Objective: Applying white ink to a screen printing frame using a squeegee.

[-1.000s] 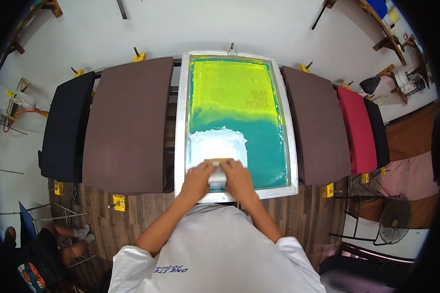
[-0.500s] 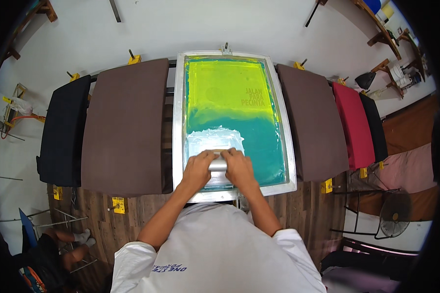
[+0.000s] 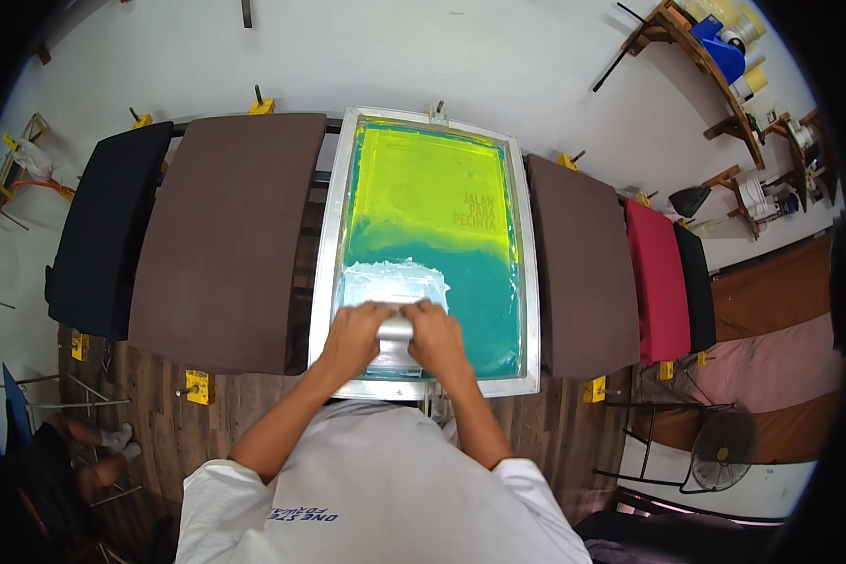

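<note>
A screen printing frame (image 3: 321, 282) with a pale metal rim lies in front of me. Its mesh is teal (image 3: 484, 315) near me and yellow-green (image 3: 414, 169) at the far end, with lettering at the right. Near the frame's front left sits a patch of white ink (image 3: 399, 279). Over that patch, a silver squeegee (image 3: 395, 328) is gripped from both sides. My left hand (image 3: 352, 338) is closed around its left part, my right hand (image 3: 432, 338) around its right. The hands nearly meet at the top; the squeegee's blade is hidden.
Brown-covered printing boards (image 3: 226, 244) flank the frame on either side, with black and red (image 3: 658, 282) ones farther out. Yellow clamps (image 3: 198, 386) stick out at board ends. A fan (image 3: 724, 449) stands at right, below wall shelves (image 3: 714, 75). A person's legs (image 3: 103, 451) show at lower left.
The whole view has swung a little to the right, so the frame and boards appear farther left. Both hands stay on the squeegee, at about the same place over the white ink.
</note>
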Available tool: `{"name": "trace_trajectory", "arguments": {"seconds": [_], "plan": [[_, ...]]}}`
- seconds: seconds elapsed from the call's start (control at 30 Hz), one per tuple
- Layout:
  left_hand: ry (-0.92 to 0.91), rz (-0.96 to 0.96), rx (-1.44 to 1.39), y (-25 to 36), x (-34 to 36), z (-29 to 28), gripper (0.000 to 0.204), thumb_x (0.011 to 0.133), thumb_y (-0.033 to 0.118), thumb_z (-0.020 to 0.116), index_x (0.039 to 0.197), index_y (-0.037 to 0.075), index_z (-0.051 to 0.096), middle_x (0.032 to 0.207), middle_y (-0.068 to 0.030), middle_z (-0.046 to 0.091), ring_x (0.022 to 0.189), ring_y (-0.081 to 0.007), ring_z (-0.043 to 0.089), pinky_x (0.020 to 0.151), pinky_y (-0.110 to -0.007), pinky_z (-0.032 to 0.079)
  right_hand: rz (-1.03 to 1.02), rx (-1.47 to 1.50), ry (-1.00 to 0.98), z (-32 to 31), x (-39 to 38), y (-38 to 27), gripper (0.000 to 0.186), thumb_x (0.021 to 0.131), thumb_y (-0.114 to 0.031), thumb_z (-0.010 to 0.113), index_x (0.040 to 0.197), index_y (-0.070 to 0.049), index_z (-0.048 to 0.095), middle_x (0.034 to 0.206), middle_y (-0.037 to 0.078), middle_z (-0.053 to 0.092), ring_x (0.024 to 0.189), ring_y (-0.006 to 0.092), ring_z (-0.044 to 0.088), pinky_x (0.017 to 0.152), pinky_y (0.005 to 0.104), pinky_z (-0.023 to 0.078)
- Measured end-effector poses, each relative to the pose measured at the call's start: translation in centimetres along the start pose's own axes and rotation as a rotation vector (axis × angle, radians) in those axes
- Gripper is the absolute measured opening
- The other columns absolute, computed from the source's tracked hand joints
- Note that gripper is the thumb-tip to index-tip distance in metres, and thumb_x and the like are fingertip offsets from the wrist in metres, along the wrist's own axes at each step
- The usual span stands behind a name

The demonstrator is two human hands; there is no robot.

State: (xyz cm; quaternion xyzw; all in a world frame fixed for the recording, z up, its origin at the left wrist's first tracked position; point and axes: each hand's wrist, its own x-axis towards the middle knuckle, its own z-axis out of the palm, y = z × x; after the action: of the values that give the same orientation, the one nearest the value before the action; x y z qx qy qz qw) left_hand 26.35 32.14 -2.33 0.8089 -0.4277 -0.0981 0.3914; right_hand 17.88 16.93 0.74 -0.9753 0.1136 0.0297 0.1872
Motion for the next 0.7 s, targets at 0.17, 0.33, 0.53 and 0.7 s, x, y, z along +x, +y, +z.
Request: {"name": "trace_trajectory", "arguments": {"seconds": [0.17, 0.33, 0.53, 0.7], "plan": [[-0.037, -0.002, 0.018, -0.8, 0.4, 0.3, 0.043, 0.066, -0.013, 0.060, 0.107, 0.001, 0.062, 0.102, -0.0180, 0.064, 0.091, -0.0402, 0.063, 0.078, -0.046, 0.052, 0.015, 0.037, 0.021, 2.0, 0.0, 0.9, 0.047, 0.068, 0.003, 0.067, 0.113, -0.008, 0.060, 0.112, 0.014, 0.061, 0.104, 0.0358, 0.059, 0.081, 0.0446, 0.052], [-0.215, -0.110, 0.072, 3.4, -5.7, 0.3, 0.054, 0.068, -0.010, 0.063, 0.119, 0.004, 0.059, 0.123, -0.0168, 0.056, 0.105, -0.0359, 0.060, 0.089, -0.046, 0.046, 0.018, 0.089, -0.078, 1.6, -6.4, -1.0, 0.058, 0.062, 0.006, 0.070, 0.118, -0.006, 0.059, 0.122, 0.015, 0.056, 0.111, 0.0340, 0.055, 0.085, 0.0455, 0.048], [-0.243, -0.120, -0.006, 3.4, -2.6, -2.0, 0.049, 0.067, -0.010, 0.062, 0.115, 0.001, 0.062, 0.108, -0.0198, 0.064, 0.095, -0.0392, 0.062, 0.085, -0.047, 0.048, 0.012, 0.039, -0.100, -0.6, -3.5, -1.1, 0.043, 0.064, 0.001, 0.069, 0.106, -0.009, 0.065, 0.101, 0.012, 0.063, 0.097, 0.0326, 0.062, 0.078, 0.0452, 0.051], [0.002, -0.018, -0.006, 0.7, 1.6, -0.8, 0.042, 0.065, -0.016, 0.060, 0.105, -0.001, 0.064, 0.103, -0.0221, 0.066, 0.091, -0.0420, 0.064, 0.081, -0.046, 0.052, -0.016, -0.025, 0.102, 1.7, 0.4, 0.5, 0.036, 0.071, 0.001, 0.064, 0.105, -0.008, 0.065, 0.100, 0.011, 0.063, 0.093, 0.0321, 0.063, 0.074, 0.0451, 0.052]]}}
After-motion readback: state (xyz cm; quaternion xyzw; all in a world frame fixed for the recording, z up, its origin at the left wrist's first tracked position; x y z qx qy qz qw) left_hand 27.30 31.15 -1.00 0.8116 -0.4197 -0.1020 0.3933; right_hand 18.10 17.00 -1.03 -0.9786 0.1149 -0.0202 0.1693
